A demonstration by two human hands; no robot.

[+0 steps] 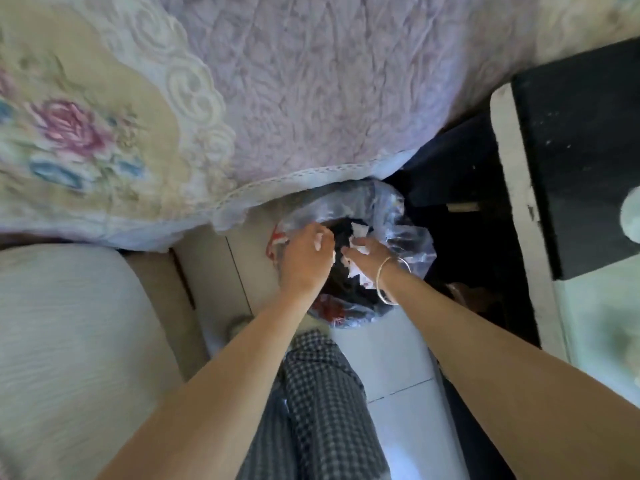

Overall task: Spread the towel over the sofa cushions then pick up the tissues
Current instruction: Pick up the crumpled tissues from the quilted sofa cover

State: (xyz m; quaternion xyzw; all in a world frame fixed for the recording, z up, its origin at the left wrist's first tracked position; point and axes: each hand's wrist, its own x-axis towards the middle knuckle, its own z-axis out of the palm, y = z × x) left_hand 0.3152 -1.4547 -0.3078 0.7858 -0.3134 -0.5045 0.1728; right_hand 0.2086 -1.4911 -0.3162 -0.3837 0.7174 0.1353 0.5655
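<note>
Towel: a lilac quilted cover with a lace hem is seen laid flat over the sofa cushions, well beyond the fingertips of both hands. Its hem hangs just past the far rim of the bin. The spreading step is judged done.

Floral cover: a cream piece with a rose pattern is overlapped by or overlaps the lilac one; which lies on top cannot be told through the blur.

Left hand: held knuckles-up over the near-left rim of the bin. The fingers are curled downward and drawn together; a white scrap is glimpsed at their tips, though a firm pinch cannot be confirmed.

Right hand: a bangle is worn at the wrist. The fingers are closed around crumpled white tissues, with further scraps showing just beyond and beneath the fingertips.

Bin bag: a clear liner is stretched over a dark bin, directly below both sets of fingers. The hands are judged to be held above its mouth so that the gathered tissues fall inside rather than onto the floor tiles.

Dark table: stands well to the right of the right fingers, untouched.
</note>
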